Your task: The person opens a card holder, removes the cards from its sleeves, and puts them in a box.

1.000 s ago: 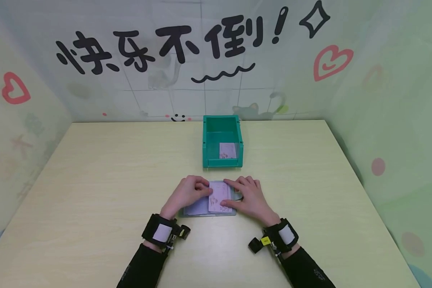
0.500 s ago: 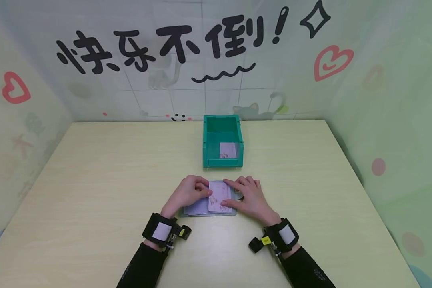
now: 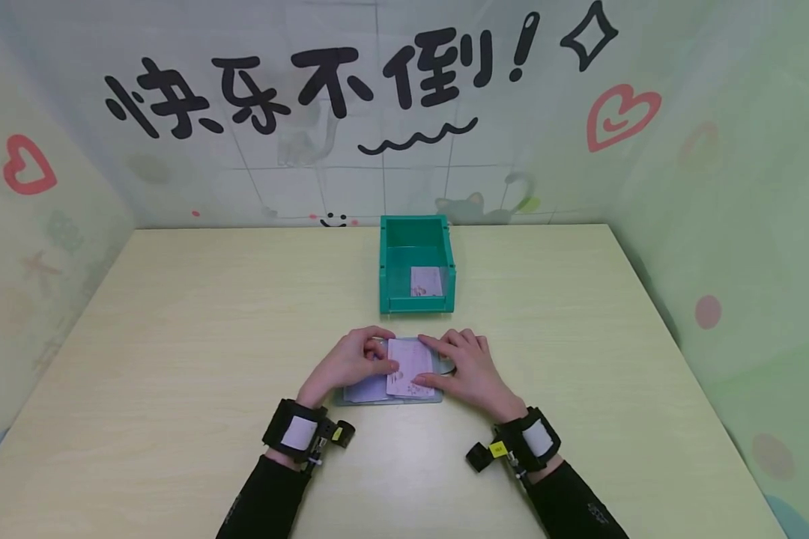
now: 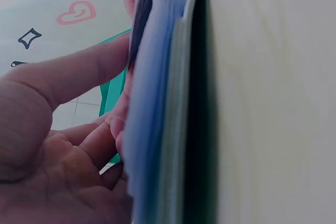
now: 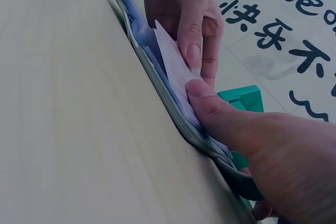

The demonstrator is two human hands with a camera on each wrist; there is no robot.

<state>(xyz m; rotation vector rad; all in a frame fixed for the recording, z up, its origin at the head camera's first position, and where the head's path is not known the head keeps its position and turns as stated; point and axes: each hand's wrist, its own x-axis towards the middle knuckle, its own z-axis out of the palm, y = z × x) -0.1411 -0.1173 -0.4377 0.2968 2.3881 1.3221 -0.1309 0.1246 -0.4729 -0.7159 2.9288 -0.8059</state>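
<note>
An opened card holder (image 3: 360, 402) with a grey-blue cover and bluish sleeves lies on the table. Over its right part is a pale pink printed card (image 3: 404, 370), whose left edge stands raised in the right wrist view. My left hand (image 3: 350, 363) pinches that edge between thumb and fingers. From the right, my right hand (image 3: 468, 374) holds the card holder, its thumb (image 5: 202, 88) pressing on the card and its index finger at the top edge. Seen edge-on in the left wrist view, the sleeves (image 4: 152, 114) look blurred.
Just beyond my hands stands a green bin (image 3: 418, 305), with another pink printed card (image 3: 426, 281) inside. The pale wooden table (image 3: 209, 314) is enclosed by printed cloth walls (image 3: 728, 224) at the back and both sides.
My left hand has shifted slightly left, and the card's left edge has moved with it. The right hand and the bin have stayed in place.
</note>
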